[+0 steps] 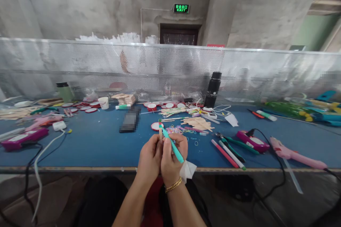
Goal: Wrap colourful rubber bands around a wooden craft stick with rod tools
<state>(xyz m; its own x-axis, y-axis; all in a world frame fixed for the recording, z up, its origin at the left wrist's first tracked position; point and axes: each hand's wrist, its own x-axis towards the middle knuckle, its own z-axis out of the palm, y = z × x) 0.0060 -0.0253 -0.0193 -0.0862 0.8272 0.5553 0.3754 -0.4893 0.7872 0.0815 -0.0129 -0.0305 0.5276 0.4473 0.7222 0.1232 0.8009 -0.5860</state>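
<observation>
My left hand [149,154] is closed on a flat wooden craft stick [160,133], held upright above the table's front edge. Bands of green and red colour the stick's upper end. In my right hand [170,158] is a teal marker pen [174,148], slanted so that its tip meets the coloured end of the stick or lies right beside it. Both hands are close together and touch or nearly touch. Just beyond them are a small red-rimmed white disc [155,126] and a heap of colourful small rubber bands [177,130].
Loose wooden sticks [199,124], a phone [129,120] and a black bottle [213,90] stand or lie farther back. Right are pink and white markers [225,153], green-handled pliers [237,144] and a pink glue gun [295,154] with its cord. A perforated metal screen [181,67] bounds the table's back.
</observation>
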